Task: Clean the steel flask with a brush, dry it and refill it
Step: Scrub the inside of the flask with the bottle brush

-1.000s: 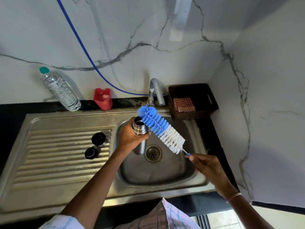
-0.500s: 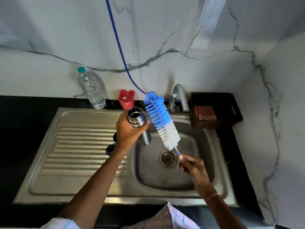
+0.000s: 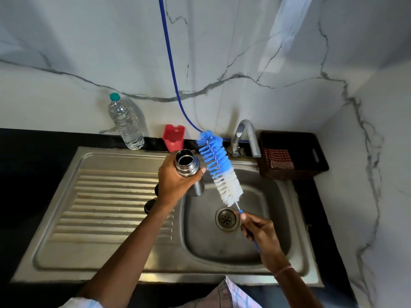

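fingers [image 3: 201, 172] of left hand [image 3: 175, 183] wrapped round steel flask [image 3: 189, 168] | right hand [image 3: 262, 230] pinching brush [image 3: 219, 167] handle | flask above sink [image 3: 111, 258] basin, 10 o'clock | black desk [image 3: 33, 152], marble wall [image 3: 89, 63], water bottle [image 3: 125, 124] 11 o'clock

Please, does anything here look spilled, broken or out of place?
Nothing stands out. The left hand holds the open flask over the sink, the right hand holds the brush beside it, and no spill shows.
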### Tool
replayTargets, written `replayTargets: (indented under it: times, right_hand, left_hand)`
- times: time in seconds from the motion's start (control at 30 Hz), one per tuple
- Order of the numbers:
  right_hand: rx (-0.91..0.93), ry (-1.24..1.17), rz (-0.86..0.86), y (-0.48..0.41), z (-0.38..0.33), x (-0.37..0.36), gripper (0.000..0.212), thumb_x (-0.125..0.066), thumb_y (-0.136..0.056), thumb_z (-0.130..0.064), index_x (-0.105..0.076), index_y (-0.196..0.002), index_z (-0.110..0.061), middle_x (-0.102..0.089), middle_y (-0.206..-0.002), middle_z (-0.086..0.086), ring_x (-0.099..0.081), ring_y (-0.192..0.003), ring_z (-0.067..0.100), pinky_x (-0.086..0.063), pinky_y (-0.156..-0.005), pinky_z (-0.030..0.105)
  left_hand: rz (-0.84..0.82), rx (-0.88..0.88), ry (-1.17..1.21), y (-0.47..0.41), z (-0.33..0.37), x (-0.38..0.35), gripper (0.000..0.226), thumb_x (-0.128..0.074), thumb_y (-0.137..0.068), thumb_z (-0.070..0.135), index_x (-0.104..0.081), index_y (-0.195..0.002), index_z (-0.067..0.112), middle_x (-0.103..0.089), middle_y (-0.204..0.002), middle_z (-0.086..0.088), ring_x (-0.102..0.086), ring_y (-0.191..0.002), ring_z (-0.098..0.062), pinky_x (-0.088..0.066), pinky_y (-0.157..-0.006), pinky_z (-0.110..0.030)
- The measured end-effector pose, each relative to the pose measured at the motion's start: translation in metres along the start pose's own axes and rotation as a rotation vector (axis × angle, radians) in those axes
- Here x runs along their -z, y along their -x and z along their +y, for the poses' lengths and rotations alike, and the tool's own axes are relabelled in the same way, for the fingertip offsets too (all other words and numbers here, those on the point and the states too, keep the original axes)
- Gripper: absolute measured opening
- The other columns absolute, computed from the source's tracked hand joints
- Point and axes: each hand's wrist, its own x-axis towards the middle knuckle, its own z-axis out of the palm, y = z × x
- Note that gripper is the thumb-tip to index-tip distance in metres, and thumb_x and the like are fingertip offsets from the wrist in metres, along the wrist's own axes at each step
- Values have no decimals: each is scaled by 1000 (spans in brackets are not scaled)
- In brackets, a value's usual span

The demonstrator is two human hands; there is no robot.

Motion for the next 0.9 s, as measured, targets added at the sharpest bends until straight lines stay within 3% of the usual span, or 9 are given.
replayTargets:
  times: [0.17, 0.37, 0.43, 0.57, 0.67, 0.77, 0.83, 0.9]
  right_hand:
    - [-22, -2, -15, 3, -2, 7, 21, -64, -94, -25, -80, -104, -16, -47, -60, 12, -33, -61, 22, -27, -53, 29]
    - [-16, 38, -37, -9, -22, 7, 20, -66, -93, -17, -79, -106, -8, -51, -60, 0, -37, -56, 9, -33, -51, 17]
    - [30, 98, -75, -19, -37, 4, 16, -64, -96, -10, -79, -100, -7, -53, -57, -2, -40, -54, 6, -36, -53, 16]
    - [249, 504, -105, -54, -60, -3, 16, -64, -99, -20, -79, -96, -26, -59, -55, -4, -48, -52, 3, -42, -55, 22]
    - [293, 702, -163, -78, -93, -21, 11, -68, -94, -32, -76, -94, -38, -71, -71, -9, -61, -64, 4, -53, -69, 33]
    - [344, 888, -204, -97, -140, -49, 27, -71, -92, -17, -73, -117, -24, -73, -100, -4, -65, -83, 10, -53, -81, 28]
    - [445, 1092, -168, -112, -168, -66, 26, -67, -91, -14, -69, -115, -22, -72, -103, 1, -66, -88, 20, -49, -83, 29]
    - [549, 1291, -111, -125, -190, -82, 24, -64, -89, -15, -63, -112, -23, -70, -98, 5, -66, -89, 29, -49, -85, 39]
  left_hand:
    - [4, 2, 11, 9, 0, -4, 49, -97, -67, 34, -67, -105, 28, -75, -96, 8, -73, -89, -15, -59, -81, -45]
    - [33, 108, 3, 27, -17, -1, 58, -91, -66, 59, -66, -108, 29, -76, -105, 5, -74, -95, -20, -58, -84, -50]
    - [62, 130, 5, 32, -16, 3, 57, -92, -66, 57, -66, -108, 29, -76, -107, 4, -74, -96, -20, -58, -85, -51]
    - [136, 126, -3, 32, -8, 17, 53, -94, -65, 47, -68, -106, 25, -76, -100, 4, -73, -90, -18, -58, -84, -47]
    - [190, 126, 8, 27, 0, 29, 55, -93, -64, 47, -69, -107, 23, -76, -99, 4, -73, -89, -16, -59, -86, -38]
    - [243, 127, 3, 22, 11, 36, 53, -92, -61, 51, -66, -104, 32, -75, -95, 7, -72, -88, -12, -59, -84, -32]
    - [247, 120, -10, 19, 14, 37, 51, -91, -61, 52, -64, -102, 38, -74, -95, 7, -72, -88, -12, -58, -84, -34]
    - [245, 127, -36, 18, 11, 37, 52, -91, -61, 53, -64, -101, 37, -74, -95, 6, -72, -88, -14, -59, -84, -39]
